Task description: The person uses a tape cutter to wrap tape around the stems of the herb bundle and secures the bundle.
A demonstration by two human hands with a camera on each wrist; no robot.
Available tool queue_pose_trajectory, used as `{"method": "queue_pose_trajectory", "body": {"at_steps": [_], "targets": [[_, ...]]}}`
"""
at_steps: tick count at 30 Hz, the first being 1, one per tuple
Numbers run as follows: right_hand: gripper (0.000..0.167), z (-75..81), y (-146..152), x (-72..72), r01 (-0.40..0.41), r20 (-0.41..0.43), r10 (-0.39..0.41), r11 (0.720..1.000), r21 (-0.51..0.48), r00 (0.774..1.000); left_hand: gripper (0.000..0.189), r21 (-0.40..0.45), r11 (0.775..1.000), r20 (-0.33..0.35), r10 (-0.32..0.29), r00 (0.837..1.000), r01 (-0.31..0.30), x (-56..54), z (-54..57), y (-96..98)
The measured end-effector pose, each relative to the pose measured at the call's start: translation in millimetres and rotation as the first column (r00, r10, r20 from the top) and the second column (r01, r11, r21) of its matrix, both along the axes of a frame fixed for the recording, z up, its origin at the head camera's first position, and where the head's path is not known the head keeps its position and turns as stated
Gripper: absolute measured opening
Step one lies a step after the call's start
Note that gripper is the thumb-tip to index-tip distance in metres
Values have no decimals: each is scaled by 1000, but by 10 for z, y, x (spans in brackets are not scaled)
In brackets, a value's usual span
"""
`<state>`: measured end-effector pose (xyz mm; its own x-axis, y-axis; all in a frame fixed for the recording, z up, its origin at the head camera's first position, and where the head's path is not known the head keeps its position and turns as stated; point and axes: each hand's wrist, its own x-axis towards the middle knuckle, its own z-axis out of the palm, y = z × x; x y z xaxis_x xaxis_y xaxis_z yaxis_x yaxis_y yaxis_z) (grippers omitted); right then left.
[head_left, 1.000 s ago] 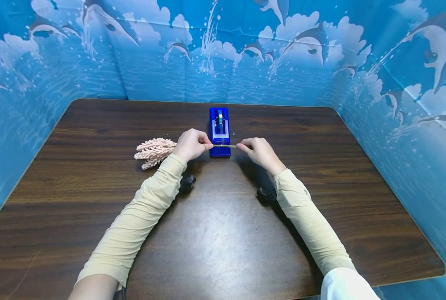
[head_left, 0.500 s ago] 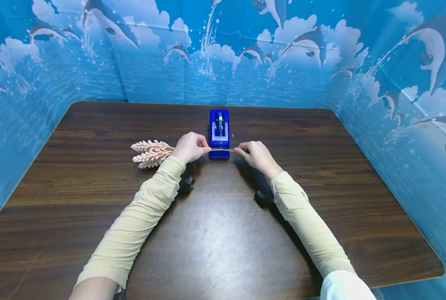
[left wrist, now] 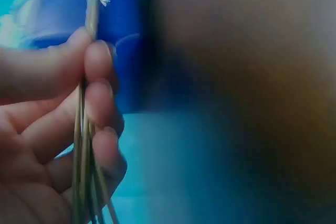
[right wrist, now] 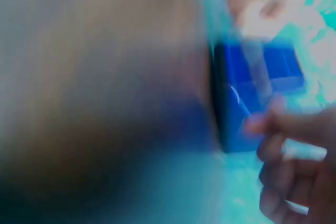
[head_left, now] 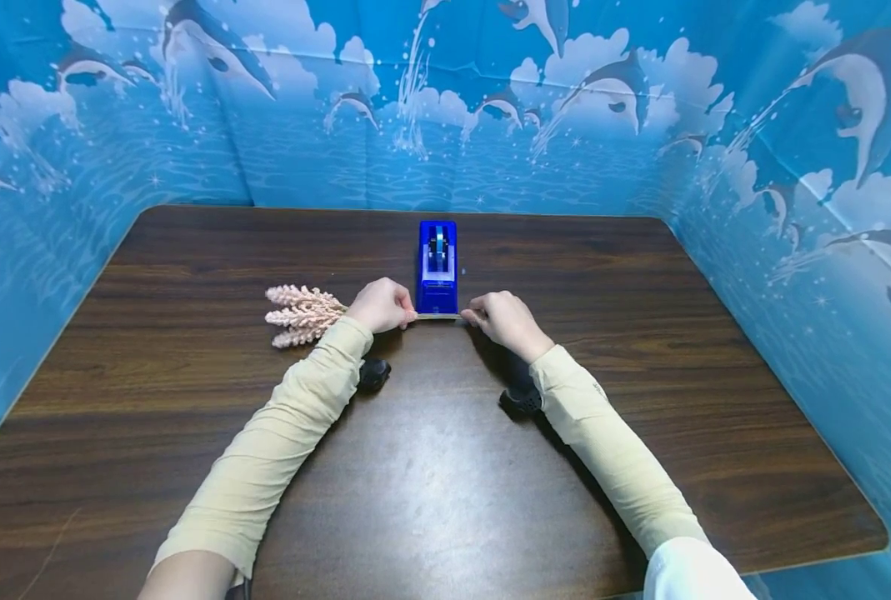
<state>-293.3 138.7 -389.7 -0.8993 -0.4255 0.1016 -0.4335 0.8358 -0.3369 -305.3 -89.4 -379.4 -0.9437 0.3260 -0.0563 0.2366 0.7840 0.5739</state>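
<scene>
A bunch of pale pink artificial-looking flower sprigs (head_left: 302,317) points left above the table. My left hand (head_left: 381,306) pinches their thin stems (head_left: 437,317) between thumb and fingertips. Close up in the left wrist view, the stems (left wrist: 84,156) fan out below the fingertips and come together above them, where a clear shiny strip like tape (left wrist: 90,14) lies against them. My right hand (head_left: 507,323) pinches the stems' other end, though the right wrist view is blurred. Just beyond the stems stands a blue tape dispenser (head_left: 437,267), its long side pointing away from me.
The dark wooden table (head_left: 430,467) ends at a dolphin-print curtain (head_left: 445,108) at the back and sides. Black wrist devices (head_left: 373,376) hang beneath both forearms. A tiny speck lies right of the dispenser.
Both hands have drawn the stems toward me, from over the dispenser's front part to its near edge. The flower heads have turned and spread slightly; both hands keep their pinch.
</scene>
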Motion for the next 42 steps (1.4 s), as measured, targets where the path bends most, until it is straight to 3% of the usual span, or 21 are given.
{"method": "queue_pose_trajectory", "body": {"at_steps": [4,7,12,17,25,29,37,42], "targets": [[29,121,54,2,7,11,-6,995,-102,1000,19,66,998,-18,2,1000,-1,18,134,-22],[31,195,84,-7,-2,41,8,992,-130,999,19,68,998,-30,-4,1000,6,44,237,-26],[33,205,95,-33,6,89,4,994,-111,996,19,50,998,-21,-23,1000,24,44,273,-13],[30,182,89,-42,-11,87,19,995,-96,996,18,44,999,-17,-24,1000,25,52,299,-9],[17,243,41,-21,-184,90,199,972,-149,976,11,53,995,-50,-85,995,88,73,319,12],[15,271,20,-1,-223,64,235,963,-152,970,11,69,993,-42,-97,994,100,75,322,23],[11,309,26,27,-205,-8,208,957,-207,978,11,95,989,-42,-108,993,112,91,321,43],[8,288,22,14,-269,-110,249,930,-249,962,7,116,986,-41,-116,992,120,100,330,43]]}}
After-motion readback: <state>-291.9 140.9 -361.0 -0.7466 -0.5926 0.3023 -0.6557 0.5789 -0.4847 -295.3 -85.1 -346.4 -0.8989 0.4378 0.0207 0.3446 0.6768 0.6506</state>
